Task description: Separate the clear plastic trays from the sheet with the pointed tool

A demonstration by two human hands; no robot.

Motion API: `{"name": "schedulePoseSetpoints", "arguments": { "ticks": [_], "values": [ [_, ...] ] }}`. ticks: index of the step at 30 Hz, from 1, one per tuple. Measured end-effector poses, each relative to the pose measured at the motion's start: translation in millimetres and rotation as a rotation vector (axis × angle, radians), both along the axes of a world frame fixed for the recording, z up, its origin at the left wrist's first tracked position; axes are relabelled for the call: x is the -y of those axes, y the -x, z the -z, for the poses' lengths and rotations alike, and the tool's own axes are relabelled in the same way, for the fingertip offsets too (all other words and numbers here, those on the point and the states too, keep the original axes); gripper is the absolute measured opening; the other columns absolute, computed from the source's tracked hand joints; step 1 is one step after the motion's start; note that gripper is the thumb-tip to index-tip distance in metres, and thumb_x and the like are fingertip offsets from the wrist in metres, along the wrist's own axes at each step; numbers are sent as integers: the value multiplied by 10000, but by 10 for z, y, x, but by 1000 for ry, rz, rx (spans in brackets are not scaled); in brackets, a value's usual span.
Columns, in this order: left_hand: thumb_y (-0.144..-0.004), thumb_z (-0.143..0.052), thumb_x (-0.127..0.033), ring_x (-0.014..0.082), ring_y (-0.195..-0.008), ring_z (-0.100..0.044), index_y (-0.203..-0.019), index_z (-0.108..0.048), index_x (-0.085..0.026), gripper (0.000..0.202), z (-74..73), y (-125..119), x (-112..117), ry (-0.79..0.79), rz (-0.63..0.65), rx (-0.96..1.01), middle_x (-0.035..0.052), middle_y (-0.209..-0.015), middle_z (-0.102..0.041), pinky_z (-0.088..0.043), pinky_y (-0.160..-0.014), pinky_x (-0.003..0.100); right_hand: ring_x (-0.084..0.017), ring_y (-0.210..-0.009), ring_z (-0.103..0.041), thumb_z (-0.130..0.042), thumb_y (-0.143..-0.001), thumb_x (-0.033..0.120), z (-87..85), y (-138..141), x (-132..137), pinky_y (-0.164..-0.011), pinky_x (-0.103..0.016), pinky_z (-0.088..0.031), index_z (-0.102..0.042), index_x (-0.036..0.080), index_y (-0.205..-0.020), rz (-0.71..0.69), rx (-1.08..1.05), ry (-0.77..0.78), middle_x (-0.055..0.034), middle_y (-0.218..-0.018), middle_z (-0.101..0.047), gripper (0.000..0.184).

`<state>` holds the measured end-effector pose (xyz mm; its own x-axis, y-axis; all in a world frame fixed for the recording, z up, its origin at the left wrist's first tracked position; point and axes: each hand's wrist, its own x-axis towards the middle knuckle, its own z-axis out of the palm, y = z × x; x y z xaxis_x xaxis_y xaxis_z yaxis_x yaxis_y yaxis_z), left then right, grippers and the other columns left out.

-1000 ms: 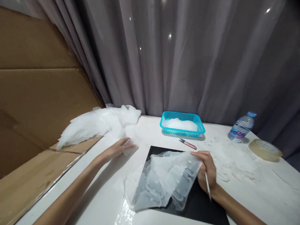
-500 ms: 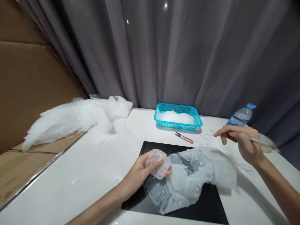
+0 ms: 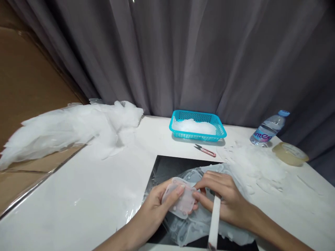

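Note:
My left hand point(image 3: 164, 200) is closed on a small translucent, milky plastic piece point(image 3: 183, 198) with rounded lobes, the thumb pressed on its face. At the right edge of that piece, the thumb and forefinger of my right hand point(image 3: 222, 195) come together; whether they grip the edge or a scrap, I cannot tell. A slim white-handled tool point(image 3: 214, 221) is tucked in the right hand, pointing down toward me with a metallic end. Beneath both hands, a large translucent moulded sheet point(image 3: 199, 230) with raised shapes lies on a black mat point(image 3: 167, 165).
Behind the mat are pink-handled thread snips point(image 3: 205, 150) and a blue basket point(image 3: 197, 136) with white translucent pieces. A water bottle point(image 3: 269, 129), a tape roll point(image 3: 290, 154) and loose pale scraps point(image 3: 261, 167) lie right. Stacked translucent sheets point(image 3: 70, 125) lie left, by cardboard point(image 3: 31, 76).
My right hand has come from the right side over to the plastic piece in my left hand, its tool swinging to point toward me. The large sheet's right end has settled lower.

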<state>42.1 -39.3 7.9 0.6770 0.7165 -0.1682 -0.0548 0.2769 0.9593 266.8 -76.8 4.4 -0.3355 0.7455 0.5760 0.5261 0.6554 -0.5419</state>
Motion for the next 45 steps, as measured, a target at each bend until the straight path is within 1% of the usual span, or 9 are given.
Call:
{"name": "schedulePoseSetpoints", "arguments": {
  "ticks": [4,9,14,20,28,33,35,39,45],
  "values": [
    [-1026,-618,-479,192,-907,-766,-1122,-732,-160,352,-48,22,26,10,20,-18,71,-978,-820,-587,-831,238,-126,-638,-567,-639,-1006,173,-62,-2,23,-623,-274,-438,-683,171,-951,-25,-65,30,5,-717,-626,71],
    [-1029,-618,-468,216,-970,-769,-1121,-734,-173,330,-38,62,38,29,28,-19,71,-999,-813,-587,-875,264,-118,-680,-596,-641,-1011,166,-105,17,40,-663,-256,-462,-677,192,-944,-50,-146,103,11,-772,-693,81],
    [-1024,-619,-483,255,-1037,-750,-1246,-722,-180,390,-33,79,31,78,62,12,107,-1112,-790,-583,-953,355,-111,-680,-585,-636,-1029,267,-134,-9,49,-666,-246,-458,-690,209,-916,19,-153,291,21,-775,-669,138],
    [-1013,-626,-499,283,-1102,-715,-1329,-704,-188,451,-76,77,34,102,71,33,129,-1187,-763,-567,-943,360,-120,-667,-554,-599,-1038,387,-200,-3,39,-622,-248,-420,-685,201,-862,52,-211,483,17,-733,-613,270],
    [-1026,-627,-439,266,-1079,-708,-1365,-692,-187,427,-48,110,46,97,74,35,122,-1188,-759,-550,-959,362,-110,-645,-514,-573,-1046,409,-167,17,18,-606,-242,-394,-674,197,-860,52,-254,544,26,-715,-587,300],
    [-1017,-635,-459,248,-969,-717,-1342,-715,-165,445,-10,133,43,48,47,-3,122,-1123,-775,-563,-860,326,-111,-637,-503,-604,-1026,433,-89,28,27,-604,-242,-396,-678,206,-916,40,-284,571,28,-724,-591,263],
    [-1015,-637,-466,253,-979,-716,-1366,-702,-171,463,12,139,34,42,46,2,123,-1115,-777,-565,-868,334,-114,-641,-507,-634,-1006,430,-54,44,28,-608,-242,-400,-667,209,-915,38,-281,572,28,-726,-590,242],
    [-997,-651,-503,283,-1038,-722,-1370,-704,-182,495,43,124,19,82,48,36,132,-1130,-777,-568,-914,374,-118,-626,-499,-624,-1005,426,2,73,7,-582,-239,-380,-643,206,-856,40,-272,535,29,-696,-567,266],
    [-921,-724,-569,319,-1064,-728,-1314,-745,-157,570,47,80,22,201,-22,56,152,-1092,-787,-575,-942,427,-116,-605,-480,-611,-1010,440,13,85,-20,-585,-245,-370,-622,210,-843,51,-285,544,36,-675,-570,285]
  ]
}}
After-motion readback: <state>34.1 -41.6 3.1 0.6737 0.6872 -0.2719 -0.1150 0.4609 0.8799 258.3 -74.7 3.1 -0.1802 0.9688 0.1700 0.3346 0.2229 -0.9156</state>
